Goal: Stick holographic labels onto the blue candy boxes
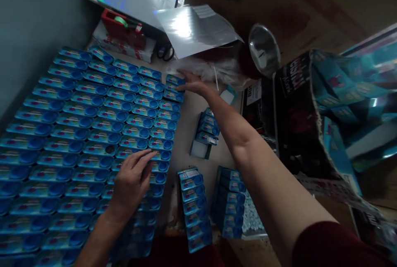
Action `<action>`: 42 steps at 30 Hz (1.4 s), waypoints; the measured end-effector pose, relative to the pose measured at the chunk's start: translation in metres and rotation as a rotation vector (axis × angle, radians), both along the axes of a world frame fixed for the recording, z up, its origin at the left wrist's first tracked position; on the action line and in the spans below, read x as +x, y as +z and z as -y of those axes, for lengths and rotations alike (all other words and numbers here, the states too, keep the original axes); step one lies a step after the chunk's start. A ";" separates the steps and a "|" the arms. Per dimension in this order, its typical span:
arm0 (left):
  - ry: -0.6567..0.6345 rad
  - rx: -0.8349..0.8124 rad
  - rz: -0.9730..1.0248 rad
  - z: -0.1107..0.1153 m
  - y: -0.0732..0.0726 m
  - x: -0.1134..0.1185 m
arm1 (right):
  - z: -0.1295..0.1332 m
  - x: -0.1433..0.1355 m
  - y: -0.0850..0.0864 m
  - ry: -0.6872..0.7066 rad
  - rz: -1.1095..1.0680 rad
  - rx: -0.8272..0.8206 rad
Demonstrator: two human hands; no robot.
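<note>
Blue packs (107, 124) lie in near-complete-looking rows across the left; more remain in stacks (194, 207) at lower centre. The right hand (192, 83) touches an end pack (171, 79), upper centre, grip unclear; the left hand (132, 180), lower centre-left, looks loose and empty.

On my feed, a pale, flat tabletop (182, 151) carries closely set columns of glossy blue rectangular packs (116, 106) with round blue ends. Right of them I see an open teal box (200, 150) holding similar packs, and nearer the camera two rows of blue packs (194, 207). Black-handled scissors (167, 53) and crumpled clear plastic (203, 70) lie farther back.
</note>
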State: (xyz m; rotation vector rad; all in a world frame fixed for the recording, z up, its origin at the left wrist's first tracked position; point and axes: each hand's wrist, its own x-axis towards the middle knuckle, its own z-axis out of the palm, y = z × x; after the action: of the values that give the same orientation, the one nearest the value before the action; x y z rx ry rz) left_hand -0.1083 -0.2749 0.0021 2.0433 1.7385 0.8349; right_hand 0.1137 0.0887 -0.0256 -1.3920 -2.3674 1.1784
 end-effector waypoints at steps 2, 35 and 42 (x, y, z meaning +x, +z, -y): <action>0.031 0.016 -0.020 0.000 -0.005 -0.003 | 0.001 -0.010 0.004 0.054 0.043 0.086; 0.117 0.023 -0.223 -0.002 -0.030 0.008 | -0.001 0.007 -0.006 0.263 0.026 0.146; 0.112 0.025 -0.224 -0.001 -0.029 0.009 | -0.021 0.019 -0.005 0.386 0.041 0.151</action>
State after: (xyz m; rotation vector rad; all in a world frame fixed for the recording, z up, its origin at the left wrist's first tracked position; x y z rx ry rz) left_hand -0.0992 -0.2735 -0.0272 2.1423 1.9863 0.6846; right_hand 0.1329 0.1095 -0.0306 -0.9486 -2.7723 1.0272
